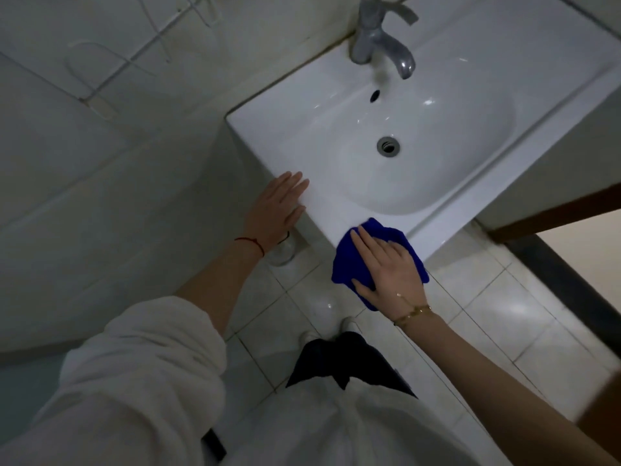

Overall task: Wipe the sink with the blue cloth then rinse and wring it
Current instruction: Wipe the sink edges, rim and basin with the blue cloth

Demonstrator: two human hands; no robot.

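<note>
— How far along would you put it?

— Early, I'd judge. The right hand (pixel 391 267) presses the crumpled deep-blue cloth (pixel 379 260) flat against the front edge of the white ceramic sink (pixel 470 196), near its front left corner, with part of the cloth hanging over the edge. Its fingers (pixel 364 245) lie fairly straight on top of the cloth, the thumb spread out at the side, pressing rather than gripping

— And the other hand?

— The left hand (pixel 277 205) rests palm-down on the sink's left front corner, fingers straight and together, holding nothing. It looks like a brace

— Has the basin been wiped?

— I can't tell. The bowl shines in places, but that could be glaze or water. Only the front rim is under the cloth now. The rest of the rim, the bowl and the area round the tap would be left, going by this view

— Rinsing and wringing?

— Not begun, as far as I can see: no water runs from the grey metal tap (pixel 381 42), and the cloth is spread, not twisted

— Anything in the way?

— Little. The round metal drain (pixel 388 147) sits open in the bowl, with a small dark overflow slot (pixel 374 95) above it. A tiled wall (pixel 100 146) stands close on the left, which may cramp the left arm. Below are pale floor tiles (pixel 504 304) and the person's white shoes (pixel 347 322)
</note>
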